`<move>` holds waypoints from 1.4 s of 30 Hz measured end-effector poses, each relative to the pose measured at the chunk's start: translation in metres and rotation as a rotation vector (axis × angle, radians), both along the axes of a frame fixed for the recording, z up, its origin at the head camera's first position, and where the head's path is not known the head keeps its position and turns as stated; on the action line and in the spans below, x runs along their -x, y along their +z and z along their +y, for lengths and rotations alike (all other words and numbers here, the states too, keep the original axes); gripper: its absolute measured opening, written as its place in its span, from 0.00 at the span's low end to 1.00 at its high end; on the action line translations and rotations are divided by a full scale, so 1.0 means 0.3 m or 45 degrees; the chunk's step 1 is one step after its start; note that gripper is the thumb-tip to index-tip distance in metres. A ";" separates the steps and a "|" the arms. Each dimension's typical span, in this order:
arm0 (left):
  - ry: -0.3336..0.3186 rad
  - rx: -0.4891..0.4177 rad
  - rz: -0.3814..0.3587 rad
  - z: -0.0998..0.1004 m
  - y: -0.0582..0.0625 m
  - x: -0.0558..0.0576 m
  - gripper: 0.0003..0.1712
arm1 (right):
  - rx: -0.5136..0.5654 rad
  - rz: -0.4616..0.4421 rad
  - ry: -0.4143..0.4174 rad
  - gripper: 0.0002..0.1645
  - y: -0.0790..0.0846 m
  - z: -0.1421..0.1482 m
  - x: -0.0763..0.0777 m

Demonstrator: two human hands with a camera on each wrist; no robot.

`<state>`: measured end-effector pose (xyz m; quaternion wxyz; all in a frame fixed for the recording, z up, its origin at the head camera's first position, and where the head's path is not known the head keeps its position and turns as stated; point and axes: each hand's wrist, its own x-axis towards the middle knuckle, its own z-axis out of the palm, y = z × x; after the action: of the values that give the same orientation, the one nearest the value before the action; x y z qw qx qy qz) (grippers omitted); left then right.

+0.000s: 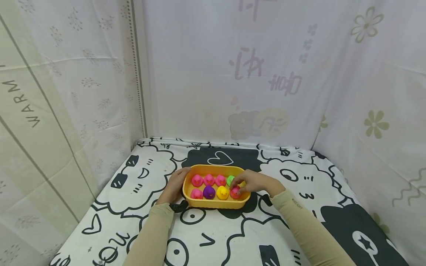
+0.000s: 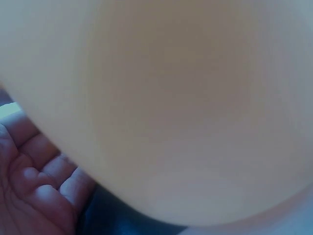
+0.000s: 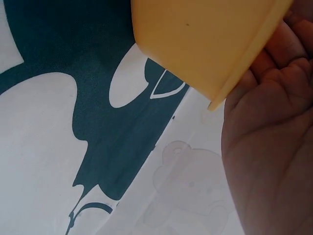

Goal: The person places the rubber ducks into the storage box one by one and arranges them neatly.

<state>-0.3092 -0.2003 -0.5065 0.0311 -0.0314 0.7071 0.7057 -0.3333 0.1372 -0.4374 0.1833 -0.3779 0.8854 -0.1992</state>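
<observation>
A yellow oval tray [image 1: 217,204] sits on the patterned cloth, holding several small rubber ducks in two rows. My left hand [image 1: 173,186] holds the tray's left end; in the left wrist view the tray wall [image 2: 186,98] is a large blur beside that hand's curled fingers [image 2: 61,171]. Over the tray's right end, my right hand [image 1: 254,181] pinches a pink rubber duck [image 1: 235,192] at the front right. A green duck [image 1: 230,180] behind it is partly hidden by that hand. The right wrist view shows the tray's outside, not the duck.
Next to the pinched duck are a yellow duck [image 1: 222,192] and a purple duck [image 1: 209,192]. More pink ducks [image 1: 209,180] line the back row. Black-and-white cartoon cloth [image 1: 206,238] covers the table, with pale printed curtains [image 1: 213,74] behind and at both sides.
</observation>
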 end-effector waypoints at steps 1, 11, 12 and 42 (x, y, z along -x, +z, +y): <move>0.003 0.001 -0.002 0.001 0.000 0.000 0.32 | 0.004 -0.001 0.001 0.15 0.001 0.000 0.000; 0.027 -0.009 -0.031 0.005 -0.003 0.003 0.32 | 0.053 -0.012 -0.019 0.13 -0.008 0.006 -0.003; 0.028 -0.009 -0.030 0.004 -0.003 0.003 0.32 | 0.063 -0.011 -0.016 0.12 -0.009 0.006 -0.004; 0.075 0.031 -0.038 -0.011 -0.005 -0.003 0.35 | 0.274 0.030 -0.074 0.15 -0.040 -0.005 -0.019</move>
<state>-0.3081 -0.2036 -0.5081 0.0205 -0.0631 0.7139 0.6971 -0.3277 0.1356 -0.4494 0.1253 -0.3719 0.8715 -0.2939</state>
